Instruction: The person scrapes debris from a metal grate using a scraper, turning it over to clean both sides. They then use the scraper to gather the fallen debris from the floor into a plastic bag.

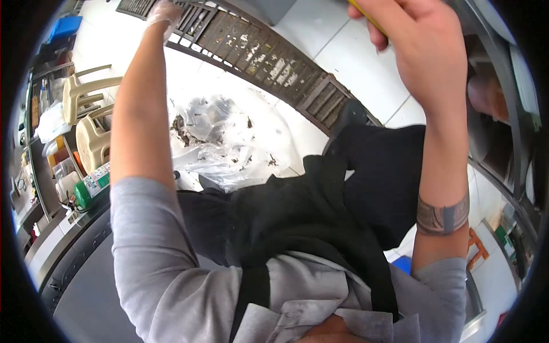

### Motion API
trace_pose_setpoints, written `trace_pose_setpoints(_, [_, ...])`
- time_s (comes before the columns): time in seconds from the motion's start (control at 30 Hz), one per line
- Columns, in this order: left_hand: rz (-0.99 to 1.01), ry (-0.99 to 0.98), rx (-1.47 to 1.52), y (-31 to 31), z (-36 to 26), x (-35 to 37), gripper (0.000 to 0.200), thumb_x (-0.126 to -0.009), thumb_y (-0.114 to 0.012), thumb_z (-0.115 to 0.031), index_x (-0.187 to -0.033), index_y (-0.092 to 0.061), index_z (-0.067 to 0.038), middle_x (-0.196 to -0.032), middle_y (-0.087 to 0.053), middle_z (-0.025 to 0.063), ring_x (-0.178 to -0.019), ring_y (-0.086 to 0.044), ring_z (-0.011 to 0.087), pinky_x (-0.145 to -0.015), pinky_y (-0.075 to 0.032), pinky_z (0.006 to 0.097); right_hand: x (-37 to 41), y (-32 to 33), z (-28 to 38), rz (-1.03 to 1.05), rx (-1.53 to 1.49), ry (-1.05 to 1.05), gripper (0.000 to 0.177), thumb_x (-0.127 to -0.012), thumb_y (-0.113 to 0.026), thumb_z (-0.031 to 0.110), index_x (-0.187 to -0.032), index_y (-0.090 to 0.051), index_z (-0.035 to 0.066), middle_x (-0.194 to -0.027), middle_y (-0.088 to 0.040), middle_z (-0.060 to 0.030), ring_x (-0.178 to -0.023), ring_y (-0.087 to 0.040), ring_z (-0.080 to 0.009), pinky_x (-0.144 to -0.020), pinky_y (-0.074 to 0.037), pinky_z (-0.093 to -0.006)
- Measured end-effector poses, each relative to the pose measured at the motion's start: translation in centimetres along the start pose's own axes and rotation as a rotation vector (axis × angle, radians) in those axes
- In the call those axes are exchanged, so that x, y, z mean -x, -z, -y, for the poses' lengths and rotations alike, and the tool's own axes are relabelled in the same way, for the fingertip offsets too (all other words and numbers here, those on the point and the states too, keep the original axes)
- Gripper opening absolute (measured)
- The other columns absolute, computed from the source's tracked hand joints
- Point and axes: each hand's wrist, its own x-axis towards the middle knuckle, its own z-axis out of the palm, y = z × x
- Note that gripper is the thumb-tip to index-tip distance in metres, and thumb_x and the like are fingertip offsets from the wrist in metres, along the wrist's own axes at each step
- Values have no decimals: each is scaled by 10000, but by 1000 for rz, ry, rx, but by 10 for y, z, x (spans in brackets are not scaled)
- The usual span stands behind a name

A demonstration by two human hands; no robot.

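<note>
My left hand (164,12), in a clear plastic glove, is at the top left over a long dark slatted grate (246,51), and its fingers are hidden at the frame's edge. Dirt and pale flecks cover the slats. Bent fingers of my right hand (426,43) close on a thin yellow handle (368,17) at the top right; the other end of that tool lies outside the view. Between my arms, a crumpled clear plastic bag (220,137) with dark debris on it lies on the white floor.
Beige plastic chairs (94,134) are at the left, near a green bottle (91,186) on a counter. A dark metal rack (503,114) runs along the right. My dark-clothed legs (377,166) are beside the grate's near end.
</note>
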Motion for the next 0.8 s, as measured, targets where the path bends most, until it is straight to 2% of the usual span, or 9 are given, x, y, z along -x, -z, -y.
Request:
trace_pose_setpoints(0.1, [130, 132, -169, -5, -6, 0, 530, -888, -524, -204, -1399, -602, -89, -1348, -656, 212, -1289, -597, 400, -1073, -472, 454, 2, 5, -16, -28, 70, -21, 234, -982, -671, 100, -1159, -735, -39, -829, -697, -23, -661, -549, -34, -584, -433, -205])
trace_pose_setpoints(0.2, [244, 24, -246, -56, 43, -54, 579, -798, -606, -265, -1357, -649, -122, -1357, -649, 214, -1311, -588, 371, -1094, -466, 429, 3, 9, -27, -10, 42, -28, 245, -989, -669, 94, -1195, -732, -24, -861, -712, -43, -653, -562, -53, -580, -444, -203])
trace_pose_setpoints(0.27, [247, 34, -51, -54, 19, -26, 623, -795, -602, -269, -1393, -621, -97, -1378, -634, 218, -1318, -580, 378, -1108, -455, 425, 4, 18, -31, 92, 68, -111, 331, -1011, -637, 136, -1311, -687, 5, -961, -708, -71, -756, -586, -117, -712, -472, -238])
trace_pose_setpoints(0.37, [68, 65, 23, -96, 19, -46, 514, -845, -605, -316, -1293, -705, -84, -1326, -668, 216, -1297, -601, 373, -1091, -466, 434, 1, 14, -29, 99, 178, -143, 335, -1030, -608, 129, -1322, -670, -24, -955, -691, -61, -749, -544, -74, -686, -438, -213])
trace_pose_setpoints(0.47, [338, 49, -57, -82, -7, -31, 558, -829, -602, -262, -1331, -646, -22, -1304, -676, 234, -1256, -632, 366, -1051, -494, 428, -1, 12, -33, 82, 285, -219, 332, -1039, -597, 139, -1328, -673, -4, -993, -709, -87, -755, -571, -80, -686, -460, -220])
trace_pose_setpoints(0.53, [85, 84, -32, -125, 21, -47, 599, -832, -571, -232, -1405, -600, -59, -1333, -662, 231, -1284, -612, 372, -1068, -484, 426, 1, 16, -36, 95, 340, -227, 337, -1052, -579, 160, -1340, -669, 8, -1026, -719, -107, -777, -605, -95, -698, -481, -222])
trace_pose_setpoints(0.57, [134, 135, 58, -101, 4, -23, 650, -817, -567, -225, -1448, -565, -73, -1350, -650, 235, -1295, -603, 378, -1087, -473, 425, 1, 13, -39, 34, 309, -186, 325, -1012, -642, 153, -1291, -694, -6, -976, -717, -98, -745, -591, -73, -659, -452, -203])
trace_pose_setpoints(0.6, [205, 84, 40, -126, 28, -51, 685, -810, -654, -380, -1434, -597, -103, -1475, -576, 177, -1377, -536, 359, -1139, -437, 421, 1, 13, -43, 43, 300, -180, 325, -1012, -642, 153, -1291, -694, -6, -976, -717, -98, -745, -591, -73, -659, -452, -203])
trace_pose_setpoints(0.8, [243, 105, 72, -127, 25, -49, 610, -806, -637, -306, -1373, -641, -81, -1394, -635, 195, -1329, -578, 352, -1107, -457, 418, -2, 19, -50, 193, 437, -190, 386, -1063, -594, 245, -1379, -643, 29, -1064, -722, -124, -794, -641, -124, -695, -509, -230])
